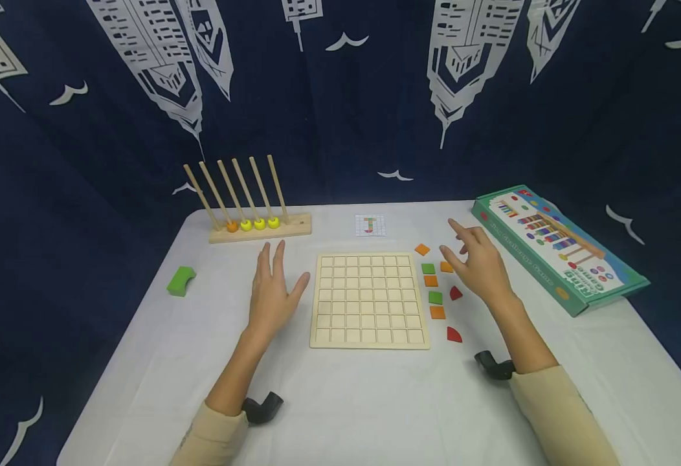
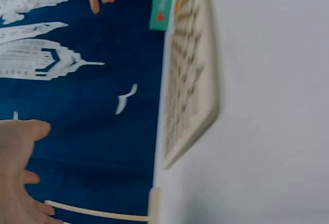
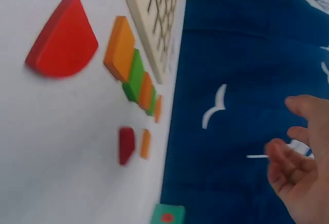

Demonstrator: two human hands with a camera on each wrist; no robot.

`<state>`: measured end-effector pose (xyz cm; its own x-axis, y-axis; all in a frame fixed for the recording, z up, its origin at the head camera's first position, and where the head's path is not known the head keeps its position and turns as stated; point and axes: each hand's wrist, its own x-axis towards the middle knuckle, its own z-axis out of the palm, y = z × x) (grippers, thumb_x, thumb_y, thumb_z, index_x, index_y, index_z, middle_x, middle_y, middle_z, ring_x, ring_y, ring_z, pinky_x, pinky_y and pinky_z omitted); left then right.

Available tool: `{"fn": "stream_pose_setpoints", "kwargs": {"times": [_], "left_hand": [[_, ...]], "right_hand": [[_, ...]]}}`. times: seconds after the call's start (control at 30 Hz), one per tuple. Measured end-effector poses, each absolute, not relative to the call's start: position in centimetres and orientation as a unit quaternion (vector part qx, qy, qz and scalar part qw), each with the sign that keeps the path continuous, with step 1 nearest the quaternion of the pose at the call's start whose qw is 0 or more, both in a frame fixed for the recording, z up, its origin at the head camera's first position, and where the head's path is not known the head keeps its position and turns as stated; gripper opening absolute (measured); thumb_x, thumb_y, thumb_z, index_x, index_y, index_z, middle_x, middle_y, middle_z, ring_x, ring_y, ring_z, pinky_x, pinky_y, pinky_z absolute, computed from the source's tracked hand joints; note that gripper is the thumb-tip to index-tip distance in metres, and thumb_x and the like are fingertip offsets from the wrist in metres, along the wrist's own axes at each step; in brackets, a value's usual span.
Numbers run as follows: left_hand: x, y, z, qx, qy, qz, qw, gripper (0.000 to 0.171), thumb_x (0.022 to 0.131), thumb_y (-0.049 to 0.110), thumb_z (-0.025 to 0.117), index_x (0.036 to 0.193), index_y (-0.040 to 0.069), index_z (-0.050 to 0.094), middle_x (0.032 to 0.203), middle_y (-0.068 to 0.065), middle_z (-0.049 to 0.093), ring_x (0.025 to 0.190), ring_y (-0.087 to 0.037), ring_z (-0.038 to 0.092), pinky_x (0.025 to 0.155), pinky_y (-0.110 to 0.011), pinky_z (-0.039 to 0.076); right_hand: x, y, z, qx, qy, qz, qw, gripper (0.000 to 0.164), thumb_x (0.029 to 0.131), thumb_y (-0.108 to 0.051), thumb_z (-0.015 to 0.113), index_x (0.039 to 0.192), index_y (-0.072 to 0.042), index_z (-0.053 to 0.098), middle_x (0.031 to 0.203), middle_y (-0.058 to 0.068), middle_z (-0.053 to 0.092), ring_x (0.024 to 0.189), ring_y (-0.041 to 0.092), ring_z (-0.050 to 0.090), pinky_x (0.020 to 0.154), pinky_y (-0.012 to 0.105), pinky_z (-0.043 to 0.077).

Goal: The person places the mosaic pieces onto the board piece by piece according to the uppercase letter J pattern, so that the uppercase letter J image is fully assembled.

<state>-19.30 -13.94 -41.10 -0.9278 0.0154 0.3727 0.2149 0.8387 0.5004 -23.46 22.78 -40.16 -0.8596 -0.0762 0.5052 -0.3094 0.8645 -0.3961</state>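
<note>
My left hand (image 1: 272, 294) hovers left of a wooden grid board (image 1: 369, 301), fingers extended and thumb spread, holding nothing. On the other side, my right hand (image 1: 479, 265) hangs over the small tiles with loosely bent fingers and nothing in them. Orange square tiles (image 1: 437, 312) and green square tiles (image 1: 435, 298) form a column along the board's right edge. Two red quarter-round tiles (image 1: 454, 334) lie just right of that column. In the right wrist view the nearer red tile (image 3: 64, 41) lies flat, well away from the fingers.
Behind the board lies a small pattern card (image 1: 370, 225). A wooden peg stand (image 1: 294, 224) with orange and yellow beads stands at the back left. A green arch block (image 1: 181, 281) sits on the left, and a green game box (image 1: 562, 249) lies at the right.
</note>
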Motion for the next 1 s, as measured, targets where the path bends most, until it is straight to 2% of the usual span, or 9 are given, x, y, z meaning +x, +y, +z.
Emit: {"fn": "stream_pose_setpoints", "kwargs": {"times": [0.13, 0.27, 0.4, 0.47, 0.53, 0.63, 0.73, 0.83, 1.0], "left_hand": [[-19.4, -13.3, -43.0, -0.066, -0.925, -0.336, 0.163, 0.077, 0.089, 0.039, 0.057, 0.148, 0.01, 0.016, 0.149, -0.022, 0.011, 0.134, -0.041, 0.021, 0.101, -0.057, 0.029], [-19.6, -12.8, -45.0, -0.084, -0.92, -0.373, 0.089, 0.09, 0.085, 0.043, 0.063, 0.149, 0.01, 0.01, 0.15, -0.021, 0.01, 0.136, -0.039, 0.017, 0.105, -0.053, 0.024], [-19.8, -12.7, -46.6, -0.111, -0.915, -0.387, 0.006, 0.112, 0.073, 0.051, 0.073, 0.149, 0.011, 0.001, 0.152, -0.018, 0.006, 0.138, -0.032, 0.01, 0.107, -0.049, 0.019], [-19.8, -12.6, -47.3, -0.125, -0.916, -0.379, -0.028, 0.121, 0.067, 0.056, 0.075, 0.149, 0.01, -0.002, 0.153, -0.018, 0.003, 0.139, -0.031, 0.008, 0.108, -0.05, 0.018], [-19.6, -12.6, -47.8, -0.141, -0.924, -0.352, -0.053, 0.127, 0.063, 0.061, 0.075, 0.148, 0.007, -0.002, 0.153, -0.018, 0.001, 0.139, -0.032, 0.005, 0.109, -0.05, 0.014], [-19.4, -12.5, -48.2, -0.168, -0.933, -0.312, -0.064, 0.132, 0.059, 0.066, 0.074, 0.147, 0.002, 0.0, 0.152, -0.019, 0.001, 0.139, -0.032, 0.001, 0.11, -0.047, 0.007], [-19.3, -12.5, -48.3, -0.189, -0.936, -0.29, -0.056, 0.131, 0.058, 0.067, 0.073, 0.146, -0.003, 0.004, 0.152, -0.021, 0.003, 0.139, -0.033, 0.001, 0.111, -0.046, 0.002], [-19.2, -12.5, -48.6, -0.197, -0.939, -0.277, -0.052, 0.131, 0.059, 0.069, 0.071, 0.146, -0.003, 0.007, 0.151, -0.022, 0.004, 0.139, -0.034, 0.001, 0.111, -0.046, 0.001], [-19.1, -12.6, -49.0, -0.196, -0.945, -0.257, -0.055, 0.132, 0.058, 0.074, 0.068, 0.146, -0.003, 0.008, 0.152, -0.021, 0.002, 0.139, -0.031, 0.0, 0.111, -0.042, 0.002]], "right_hand": [[-25.3, 22.0, -41.2, 0.083, -0.931, 0.265, 0.236, 0.054, 0.087, -0.029, 0.064, 0.135, -0.011, 0.048, 0.079, 0.01, 0.053, 0.061, 0.021, 0.042, 0.05, 0.032, 0.035], [-27.3, 21.6, -42.6, 0.056, -0.936, 0.29, 0.192, 0.053, 0.086, -0.034, 0.063, 0.131, -0.008, 0.052, 0.058, 0.005, 0.046, 0.051, 0.019, 0.038, 0.043, 0.029, 0.03], [-28.9, 21.5, -43.9, 0.036, -0.942, 0.304, 0.135, 0.054, 0.086, -0.033, 0.064, 0.129, -0.004, 0.052, 0.048, 0.002, 0.037, 0.043, 0.015, 0.03, 0.038, 0.026, 0.025], [-29.5, 21.6, -44.4, 0.031, -0.945, 0.306, 0.112, 0.054, 0.086, -0.031, 0.065, 0.13, -0.002, 0.051, 0.049, 0.004, 0.039, 0.044, 0.015, 0.031, 0.04, 0.027, 0.026], [-30.0, 21.6, -44.8, 0.025, -0.948, 0.303, 0.091, 0.055, 0.086, -0.03, 0.065, 0.131, -0.002, 0.05, 0.055, 0.009, 0.048, 0.05, 0.018, 0.037, 0.044, 0.028, 0.032], [-30.6, 21.9, -45.4, 0.013, -0.954, 0.296, 0.053, 0.055, 0.087, -0.029, 0.064, 0.133, -0.003, 0.049, 0.083, 0.02, 0.062, 0.069, 0.025, 0.05, 0.06, 0.035, 0.044], [-31.0, 22.2, -46.0, -0.002, -0.958, 0.285, 0.015, 0.055, 0.087, -0.031, 0.064, 0.133, -0.005, 0.049, 0.111, 0.025, 0.059, 0.089, 0.03, 0.053, 0.078, 0.044, 0.047], [-31.3, 22.4, -46.6, -0.011, -0.962, 0.272, 0.0, 0.054, 0.087, -0.033, 0.065, 0.131, -0.006, 0.052, 0.114, 0.024, 0.058, 0.091, 0.03, 0.052, 0.081, 0.045, 0.046], [-31.5, 22.4, -47.2, -0.014, -0.964, 0.264, 0.012, 0.047, 0.085, -0.035, 0.066, 0.121, -0.005, 0.06, 0.094, 0.018, 0.06, 0.079, 0.027, 0.049, 0.066, 0.035, 0.043]]}}
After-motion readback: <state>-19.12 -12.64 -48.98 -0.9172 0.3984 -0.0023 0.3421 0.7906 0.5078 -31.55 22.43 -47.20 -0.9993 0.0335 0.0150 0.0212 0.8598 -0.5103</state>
